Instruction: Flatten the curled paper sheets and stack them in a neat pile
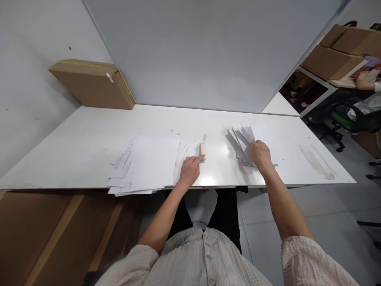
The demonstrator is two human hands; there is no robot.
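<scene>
The papers (244,143) are in the right hand (261,154), whose fingers are clenched on their right side; they are a loose, uneven bundle, fanned apart at the upper left, over the bench (149,119). The left hand (189,170) reaches a fingertip to the near end of the stapler (203,150), with its other fingers bent; whether it grips the stapler, I cannot tell. The stapler is small and cream, and lies lengthwise between 12 and 6 o'clock, with a bit of metal showing at its near end.

Taking the stapler as the centre of the dial, the papers are at 3 o'clock, well apart from it. At 9 o'clock, just beyond the left hand, a pile of sheets (153,159) lies flat, its layers staggered; lines of writing too small to read show along its left side, and its near edge juts over the bench's edge. Farther out at 3 o'clock, past the right hand, is a stain (318,161) on the bench.

A brown box (92,83) leans tilted against the wall at 10 o'clock, beside the grey panel (190,51) that stands at 12. Cardboard (65,230) fills 8 o'clock, below the bench. At 2 o'clock, far off, are more cartons (333,59), a person's arm (366,85) and a chair (361,119).
</scene>
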